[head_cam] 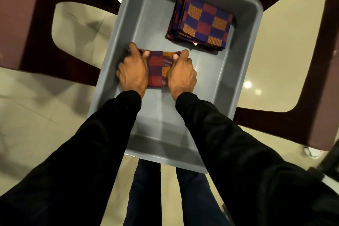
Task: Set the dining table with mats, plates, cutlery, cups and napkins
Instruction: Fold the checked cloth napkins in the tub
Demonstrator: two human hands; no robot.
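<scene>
A folded checked napkin (158,69) in red, purple and orange lies inside a grey plastic bin (211,82), near the bin's left wall. My left hand (133,70) grips its left edge, thumb on top. My right hand (181,72) grips its right edge the same way. A stack of several folded checked napkins (201,23) sits at the bin's far right corner, apart from my hands.
The bin rests between two dark brown plastic chairs, one at the left (27,24) and one at the right (311,60). Cream tiled floor (36,124) shows below. My legs (146,189) stand right under the bin's near edge.
</scene>
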